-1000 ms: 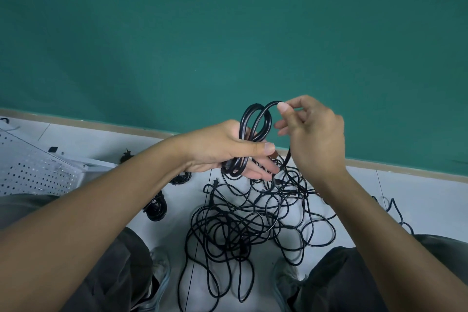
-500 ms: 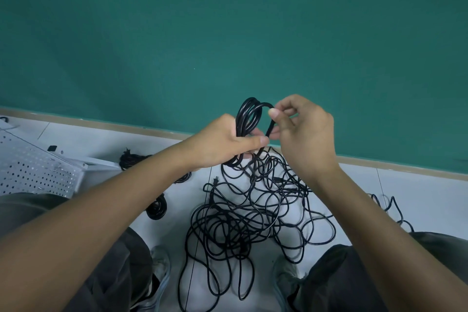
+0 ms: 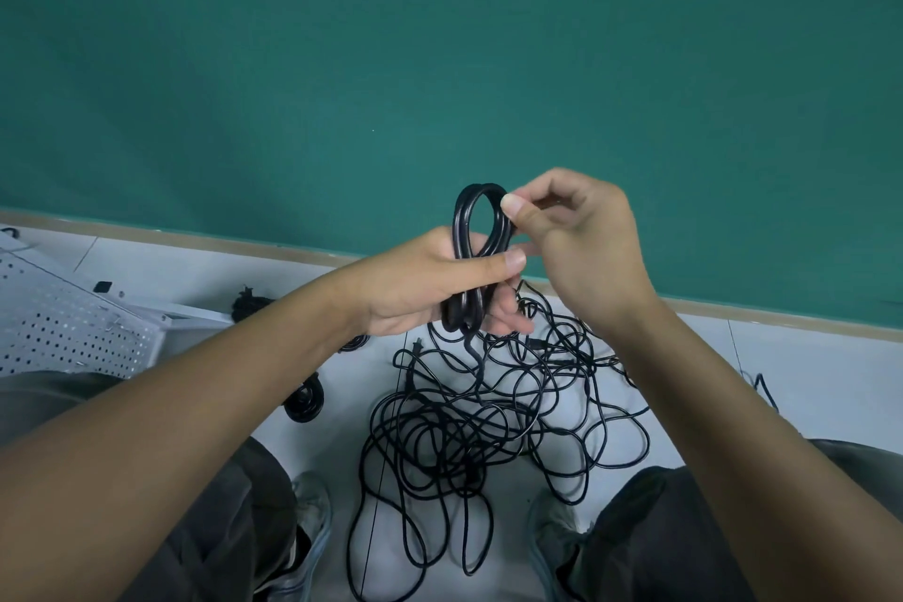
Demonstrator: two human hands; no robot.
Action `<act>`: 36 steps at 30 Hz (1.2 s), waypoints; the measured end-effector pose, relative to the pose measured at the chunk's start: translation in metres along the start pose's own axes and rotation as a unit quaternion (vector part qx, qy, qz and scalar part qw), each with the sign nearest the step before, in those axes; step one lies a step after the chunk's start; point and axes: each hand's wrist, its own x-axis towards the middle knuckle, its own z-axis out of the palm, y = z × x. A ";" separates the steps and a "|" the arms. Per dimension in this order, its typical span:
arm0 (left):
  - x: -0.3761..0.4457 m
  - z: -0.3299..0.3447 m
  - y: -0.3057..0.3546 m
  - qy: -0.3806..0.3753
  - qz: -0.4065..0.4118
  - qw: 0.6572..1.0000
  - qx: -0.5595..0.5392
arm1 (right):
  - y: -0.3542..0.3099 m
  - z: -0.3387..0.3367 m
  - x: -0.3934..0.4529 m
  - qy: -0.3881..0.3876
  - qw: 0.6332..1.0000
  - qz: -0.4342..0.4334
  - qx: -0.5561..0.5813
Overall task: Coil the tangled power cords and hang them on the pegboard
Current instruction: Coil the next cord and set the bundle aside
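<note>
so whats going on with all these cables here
A person is winding a black power cord into a coil. The left hand grips the coil's middle while the right hand pinches its top loop. A tangled pile of cords lies on the floor below, and the white pegboard sits at left.

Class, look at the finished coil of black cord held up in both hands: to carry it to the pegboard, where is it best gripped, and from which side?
Grip the coil round its narrow waist, where the left hand already bunches the strands, coming from the left side. The loops run parallel there, so one grasp probably traps them all. The open top loop, pinched by the right hand, stays free for hanging.
</note>
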 end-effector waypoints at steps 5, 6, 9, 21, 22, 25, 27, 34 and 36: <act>0.005 0.010 -0.001 0.074 0.021 0.997 -0.011 | 0.011 0.004 0.001 0.001 0.998 -0.007 -0.058; 0.006 0.010 0.000 0.092 0.031 0.995 -0.028 | 0.012 0.007 -0.002 -0.013 0.999 0.001 -0.031; 0.010 0.003 0.005 0.154 0.053 0.983 -0.084 | 0.013 0.021 -0.014 -0.073 0.989 0.082 0.104; 0.016 -0.033 0.015 0.340 0.094 0.921 -0.164 | 0.030 0.044 -0.054 -0.270 0.957 0.078 -0.076; 0.017 -0.035 0.014 0.342 0.099 0.924 -0.140 | 0.029 0.043 -0.053 -0.274 0.955 0.056 -0.103; 0.018 -0.033 0.007 0.331 0.109 0.937 -0.042 | 0.024 0.037 -0.048 -0.257 0.959 0.013 -0.120; 0.018 -0.032 0.005 0.316 0.104 0.943 0.012 | 0.017 0.030 -0.045 -0.219 0.970 0.001 -0.104; 0.012 -0.026 0.002 0.171 0.068 0.980 0.081 | 0.014 0.010 -0.030 -0.074 0.981 -0.088 -0.155; 0.009 -0.022 0.002 0.126 0.053 0.986 0.095 | 0.015 0.007 -0.027 -0.035 0.978 -0.088 -0.187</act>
